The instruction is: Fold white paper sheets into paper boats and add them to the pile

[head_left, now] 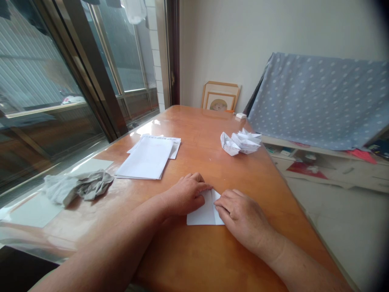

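A folded white sheet of paper (202, 216) lies flat on the wooden table, with a crease running down its right part. My left hand (190, 192) is closed on its upper left, the index finger reaching to the top edge and the thumb resting on the paper. Curled fingers of my right hand (237, 209) press on the right side of the same sheet, covering its right edge. Beyond my hands stand several folded paper shapes (243, 142) in a cluster. A stack of white paper (147, 156) lies to the left, with printed sheets partly showing beneath.
A crumpled grey cloth (94, 184) lies near the left edge of the wooden table (200, 123). A small white object (241, 116) sits at the far end, near leaning picture frames (219, 97). To the right hangs a blue dotted cloth (319, 93) over a low cabinet (343, 168).
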`<control>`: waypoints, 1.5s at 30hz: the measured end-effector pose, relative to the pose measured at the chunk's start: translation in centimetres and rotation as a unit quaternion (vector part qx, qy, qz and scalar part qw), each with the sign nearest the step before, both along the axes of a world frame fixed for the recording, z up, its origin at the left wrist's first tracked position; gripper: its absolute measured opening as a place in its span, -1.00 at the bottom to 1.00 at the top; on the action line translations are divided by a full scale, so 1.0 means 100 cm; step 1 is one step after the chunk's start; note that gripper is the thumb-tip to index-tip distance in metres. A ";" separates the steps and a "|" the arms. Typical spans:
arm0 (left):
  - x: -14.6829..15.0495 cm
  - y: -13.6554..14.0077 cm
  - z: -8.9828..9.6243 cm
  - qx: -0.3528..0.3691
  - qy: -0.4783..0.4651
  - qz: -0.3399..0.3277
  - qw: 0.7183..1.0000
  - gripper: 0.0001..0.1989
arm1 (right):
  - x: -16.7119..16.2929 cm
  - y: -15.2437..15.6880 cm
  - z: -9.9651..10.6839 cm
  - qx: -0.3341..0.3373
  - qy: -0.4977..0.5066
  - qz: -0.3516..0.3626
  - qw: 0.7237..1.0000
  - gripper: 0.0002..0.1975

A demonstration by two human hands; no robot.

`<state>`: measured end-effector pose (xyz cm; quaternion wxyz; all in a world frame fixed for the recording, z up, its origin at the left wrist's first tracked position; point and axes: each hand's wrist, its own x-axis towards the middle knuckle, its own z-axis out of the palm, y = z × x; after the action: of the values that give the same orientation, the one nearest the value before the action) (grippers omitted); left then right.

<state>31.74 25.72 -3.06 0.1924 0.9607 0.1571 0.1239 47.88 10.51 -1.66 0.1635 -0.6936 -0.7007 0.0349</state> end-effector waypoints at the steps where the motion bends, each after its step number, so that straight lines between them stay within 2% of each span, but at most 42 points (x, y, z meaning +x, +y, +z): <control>1: 0.000 0.000 0.000 -0.004 -0.001 0.001 1.000 -0.44 | 0.000 0.000 0.000 0.000 0.000 -0.001 1.000 -0.78; 4: -0.001 0.001 0.002 -0.033 -0.006 0.003 0.999 -0.47 | 0.001 -0.001 0.000 -0.003 -0.001 -0.005 1.000 -0.77; 9: -0.006 0.005 0.008 -0.122 -0.012 0.038 0.992 -0.57 | 0.000 -0.002 0.000 -0.005 -0.002 -0.002 1.000 -0.76; 12: -0.008 0.005 0.010 -0.136 -0.010 0.048 0.990 -0.60 | -0.001 -0.002 0.001 -0.008 -0.002 -0.007 1.000 -0.76; 18: -0.006 0.002 0.005 -0.055 -0.023 0.007 0.998 -0.44 | -0.001 -0.001 0.002 -0.011 -0.002 -0.009 1.000 -0.77; 25: -0.001 -0.002 0.002 0.027 -0.001 -0.005 1.000 -0.48 | -0.001 0.000 0.001 -0.007 -0.002 -0.005 1.000 -0.80; 37: 0.001 -0.004 0.002 0.055 0.021 0.012 0.998 -0.52 | 0.000 -0.001 0.000 0.000 -0.009 0.001 1.000 -0.79; 45: 0.001 -0.007 0.005 0.051 0.028 0.024 0.998 -0.53 | 0.000 -0.006 0.008 -0.036 -0.020 0.032 0.999 -0.73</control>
<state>31.87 24.97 -2.51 0.1352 0.9683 0.1791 0.1095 47.88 9.92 -0.82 0.1231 -0.6768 -0.7240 0.0510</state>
